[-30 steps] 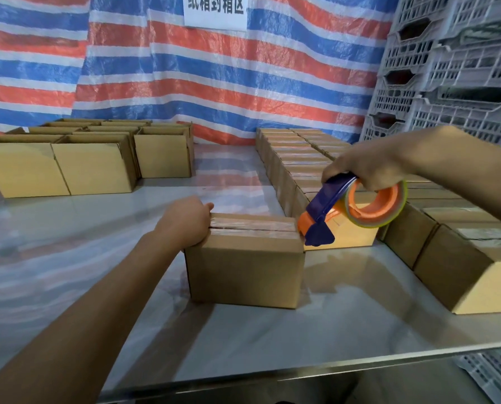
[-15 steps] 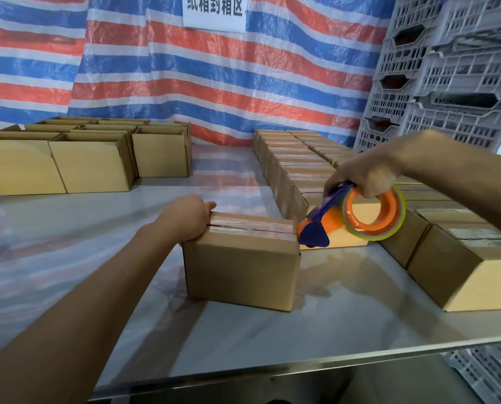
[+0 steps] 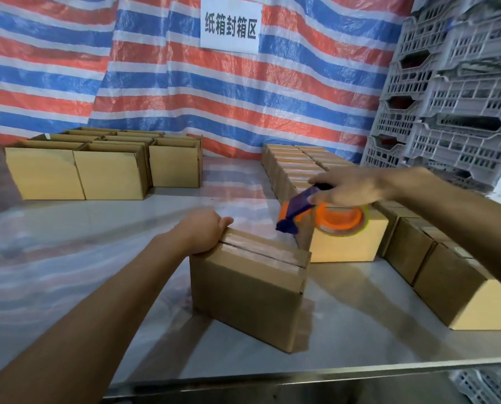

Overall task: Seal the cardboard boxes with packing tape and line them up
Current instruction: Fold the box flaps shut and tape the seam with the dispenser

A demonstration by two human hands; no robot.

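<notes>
left hand (image 3: 205, 228): planted on the near-left top edge of the box (image 3: 249, 290); fingers curled over the corner and gripping it
right hand (image 3: 351, 188): up in the air beyond the box's right end; fingers wrapped down over the tape dispenser (image 3: 298, 211), clamped on it
tape dispenser: blue and orange, roll lying nearly flat, blue nose pointing down-left; just above the box's right end, not touching it
box: middle of the steel table (image 3: 68, 258), flaps closed, sitting at a slant; a glossy strip of tape runs along the top seam
sealed boxes (image 3: 403, 252): lined up in rows on the right side of the table, right beside the dispenser
open boxes (image 3: 109, 176): grouped at the back left, well apart
backdrop: striped tarp (image 3: 156, 83) with a white sign (image 3: 230, 24); grey crates (image 3: 461, 97) stacked at right
</notes>
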